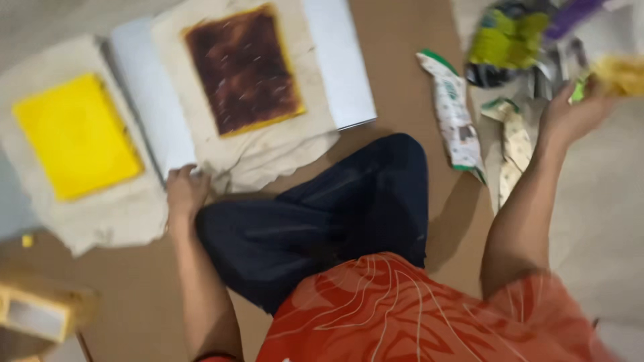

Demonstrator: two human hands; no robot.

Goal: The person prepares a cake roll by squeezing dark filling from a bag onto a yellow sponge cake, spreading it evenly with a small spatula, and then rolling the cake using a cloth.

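Left hand lay flat, fingers apart, on white cloth; right hand clamped a yellow packet (blurred); steadier grip advisable.

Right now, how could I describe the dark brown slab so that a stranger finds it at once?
Start at the brown floor in front of the seated person. Two pale cloths lie at the upper left, each bearing a flat rectangular slab. The dark brown slab is on the right-hand cloth, over a white sheet; its surface is scorched brown with yellow edges, while its neighbour, the yellow slab, is plain bright yellow.
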